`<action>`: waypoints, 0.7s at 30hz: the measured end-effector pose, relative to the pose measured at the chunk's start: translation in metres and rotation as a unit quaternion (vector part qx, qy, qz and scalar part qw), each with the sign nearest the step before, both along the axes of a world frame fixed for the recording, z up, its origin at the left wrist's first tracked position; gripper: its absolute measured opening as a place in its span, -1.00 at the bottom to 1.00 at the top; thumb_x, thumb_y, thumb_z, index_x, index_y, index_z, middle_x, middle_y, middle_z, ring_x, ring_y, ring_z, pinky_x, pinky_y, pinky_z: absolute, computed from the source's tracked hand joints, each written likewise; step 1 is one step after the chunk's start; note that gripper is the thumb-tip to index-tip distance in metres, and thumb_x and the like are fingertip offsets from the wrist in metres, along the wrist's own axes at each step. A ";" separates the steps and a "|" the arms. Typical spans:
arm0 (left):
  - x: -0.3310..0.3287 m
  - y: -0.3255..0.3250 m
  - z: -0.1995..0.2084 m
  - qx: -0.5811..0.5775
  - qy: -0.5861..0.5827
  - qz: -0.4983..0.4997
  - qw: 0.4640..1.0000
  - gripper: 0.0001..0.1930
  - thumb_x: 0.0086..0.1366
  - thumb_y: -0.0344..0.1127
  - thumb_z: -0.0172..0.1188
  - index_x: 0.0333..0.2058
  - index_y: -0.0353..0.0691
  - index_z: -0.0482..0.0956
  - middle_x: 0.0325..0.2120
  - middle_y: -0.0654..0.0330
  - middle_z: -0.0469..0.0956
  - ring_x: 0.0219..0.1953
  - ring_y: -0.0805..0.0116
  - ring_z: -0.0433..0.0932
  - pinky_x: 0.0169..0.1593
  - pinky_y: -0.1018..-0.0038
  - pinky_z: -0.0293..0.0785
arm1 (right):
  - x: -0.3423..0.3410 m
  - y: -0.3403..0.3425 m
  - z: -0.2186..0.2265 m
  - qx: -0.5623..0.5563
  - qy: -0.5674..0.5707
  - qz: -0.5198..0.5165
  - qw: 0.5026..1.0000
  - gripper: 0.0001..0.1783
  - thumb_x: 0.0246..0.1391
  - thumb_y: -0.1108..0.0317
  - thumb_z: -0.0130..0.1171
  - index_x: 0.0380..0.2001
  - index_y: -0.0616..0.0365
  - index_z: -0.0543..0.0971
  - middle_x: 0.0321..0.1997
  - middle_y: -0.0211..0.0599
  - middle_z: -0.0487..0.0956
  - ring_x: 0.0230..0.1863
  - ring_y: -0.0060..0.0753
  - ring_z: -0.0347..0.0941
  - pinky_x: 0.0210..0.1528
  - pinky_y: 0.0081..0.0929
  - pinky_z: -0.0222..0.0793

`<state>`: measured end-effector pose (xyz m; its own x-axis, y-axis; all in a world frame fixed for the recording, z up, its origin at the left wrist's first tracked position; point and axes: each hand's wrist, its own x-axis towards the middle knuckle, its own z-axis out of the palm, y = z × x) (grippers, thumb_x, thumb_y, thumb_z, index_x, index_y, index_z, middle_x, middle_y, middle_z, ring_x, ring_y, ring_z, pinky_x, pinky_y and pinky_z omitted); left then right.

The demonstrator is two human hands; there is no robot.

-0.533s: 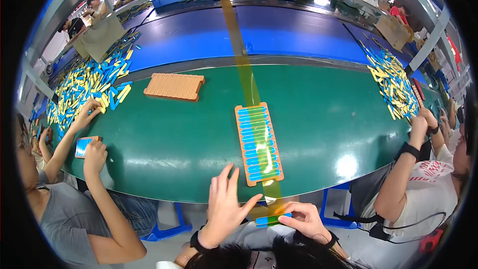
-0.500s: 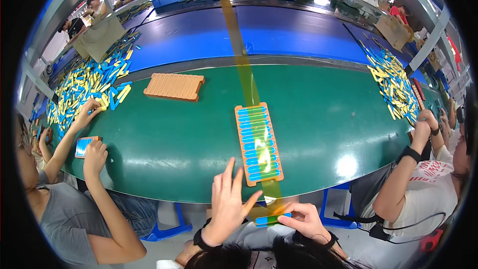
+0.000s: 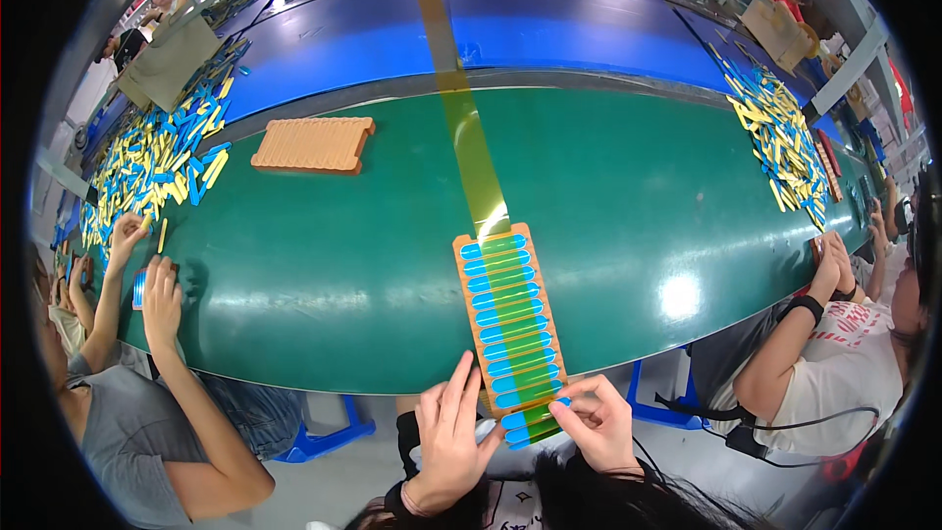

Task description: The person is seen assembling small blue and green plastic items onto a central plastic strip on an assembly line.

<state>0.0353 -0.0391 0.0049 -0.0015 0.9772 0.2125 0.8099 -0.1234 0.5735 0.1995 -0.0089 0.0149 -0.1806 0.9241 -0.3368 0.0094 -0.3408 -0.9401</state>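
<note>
An orange grooved tray (image 3: 545,319) lies lengthwise in front of me, its near end at the table's front edge. Blue flat strips (image 3: 496,287) lie crosswise in its grooves, with clear amber tape (image 3: 471,142) running over them from the far side. Past the near end, a couple of blue strips (image 3: 520,421) sit on the tape's free end. My right hand (image 3: 599,427) pinches that end at its right side. My left hand (image 3: 449,442) is by the tray's near left corner, fingers stretched out, thumb close to the strips' left ends.
Another orange tray (image 3: 312,145) lies at the far left of the green table (image 3: 628,186). Heaps of blue and yellow strips (image 3: 157,162) stand left and right. Co-workers sit on both sides; the left one's hand (image 3: 162,304) is by a small tray. Blue panels (image 3: 589,29) lie beyond.
The tray has come nearer to me, to the table's front edge. My left hand has lowered beside its near end. More blue strip shows on the free tape end. The view has shifted.
</note>
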 end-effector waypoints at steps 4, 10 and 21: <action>-0.001 0.007 -0.001 -0.009 -0.022 -0.012 1.000 -0.29 -0.29 -0.39 0.32 -0.06 -0.45 0.30 0.04 0.06 0.24 -0.20 0.19 0.28 -0.14 0.37 0.17 | -0.002 0.005 0.000 -0.010 -0.003 -0.032 0.999 -0.76 -0.06 0.58 0.09 -0.33 0.24 0.27 -0.55 -0.39 0.49 -0.56 -0.82 0.29 -0.56 -0.86 0.09; -0.002 0.012 -0.003 0.006 -0.002 -0.023 1.000 -0.27 -0.27 -0.35 0.33 -0.05 -0.48 0.27 0.05 0.03 0.22 -0.20 0.21 0.29 -0.17 0.37 0.17 | 0.002 0.010 -0.005 -0.022 0.028 -0.045 0.998 -0.69 -0.08 0.61 0.09 -0.33 0.19 0.18 -0.54 -0.35 0.48 -0.53 -0.76 0.34 -0.52 -0.83 0.18; -0.032 0.033 -0.007 0.197 0.153 -0.249 0.936 -0.64 0.08 -0.33 0.07 -0.12 0.25 0.40 -0.02 0.55 0.34 -0.46 0.61 0.20 -0.45 0.69 0.12 | 0.004 0.015 -0.008 -0.062 0.045 -0.037 0.996 -0.68 -0.08 0.57 0.12 -0.33 0.21 0.19 -0.47 -0.29 0.49 -0.43 -0.62 0.43 -0.44 -0.70 0.37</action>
